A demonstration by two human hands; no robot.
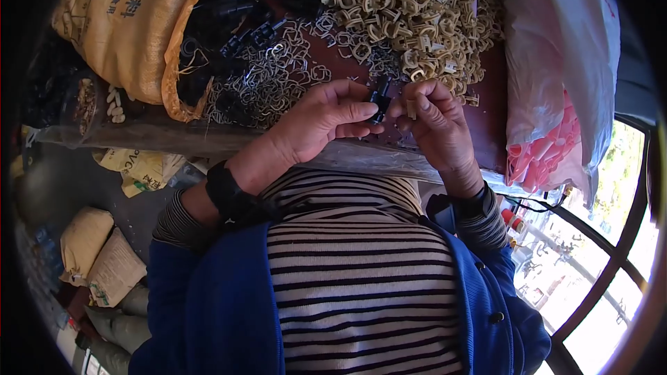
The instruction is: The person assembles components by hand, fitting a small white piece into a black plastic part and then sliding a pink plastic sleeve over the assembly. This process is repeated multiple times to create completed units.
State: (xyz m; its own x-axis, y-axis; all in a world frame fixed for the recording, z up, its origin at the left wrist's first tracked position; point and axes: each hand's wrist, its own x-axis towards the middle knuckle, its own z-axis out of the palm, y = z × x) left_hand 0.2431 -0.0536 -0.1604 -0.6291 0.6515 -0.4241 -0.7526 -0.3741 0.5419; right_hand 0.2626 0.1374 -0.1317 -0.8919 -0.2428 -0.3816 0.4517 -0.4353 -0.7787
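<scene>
A small black plastic part (pixel 380 99) with a narrow upright end sits between the thumb and fingers of my left hand (pixel 319 118). Close beside it, my right hand (pixel 442 125) pinches a small beige plastic piece (pixel 412 108) between thumb and fingertips. The two pieces are apart, both just above the near edge of the dark red table (pixel 486 125). Beyond my right hand lies a big heap of beige plastic clips (pixel 410 14). Bent silver metal clips (pixel 260 83) are spread past my left hand. More black plastic parts (pixel 253 36) lie behind these, partly in shadow.
An orange woven sack (pixel 139 28) lies open toward the black parts at left. At right, a white plastic bag (pixel 556 48) holds pink plastic pieces (pixel 545 153). Stuffed sacks (pixel 114 264) stand on the floor at lower left. A dark-framed window (pixel 611 264) is at lower right.
</scene>
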